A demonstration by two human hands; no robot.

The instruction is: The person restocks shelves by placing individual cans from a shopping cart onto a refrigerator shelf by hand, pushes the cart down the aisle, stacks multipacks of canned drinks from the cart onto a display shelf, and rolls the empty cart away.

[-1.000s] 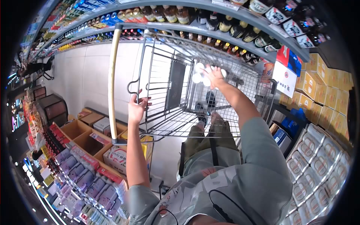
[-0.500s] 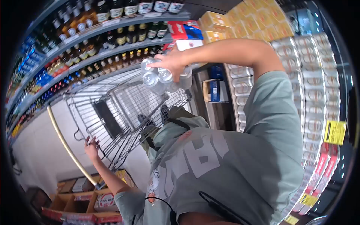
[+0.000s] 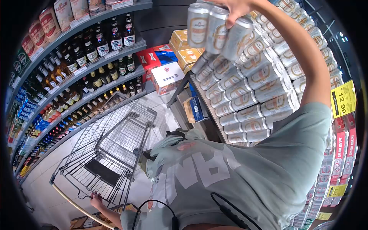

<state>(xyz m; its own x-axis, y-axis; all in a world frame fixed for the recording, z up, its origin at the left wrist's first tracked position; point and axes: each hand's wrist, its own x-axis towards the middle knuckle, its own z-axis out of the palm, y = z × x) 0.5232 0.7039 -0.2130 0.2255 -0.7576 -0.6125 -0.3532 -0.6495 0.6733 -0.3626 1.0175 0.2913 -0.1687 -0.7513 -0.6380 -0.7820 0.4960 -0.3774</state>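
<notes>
At the top of the view, my right hand grips a pack of silver beer cans from above. The cans hang upright in front of a large stack of matching silver cans, close to its upper part. Part of my right hand is cut off by the upper edge. Low on the left, my left hand has its fingers curled at the rear wires of a metal shopping cart. The cart's basket shows bare wire and a dark panel.
Shelves of bottles and cans curve along the left. A white carton and yellow boxes sit beyond the cart. On the right hangs a yellow price tag. Cardboard boxes are at bottom left.
My right hand has carried the pack of beer cans from above the cart up and right to the can stack. My view has turned toward the stack; my left hand stays at the cart.
</notes>
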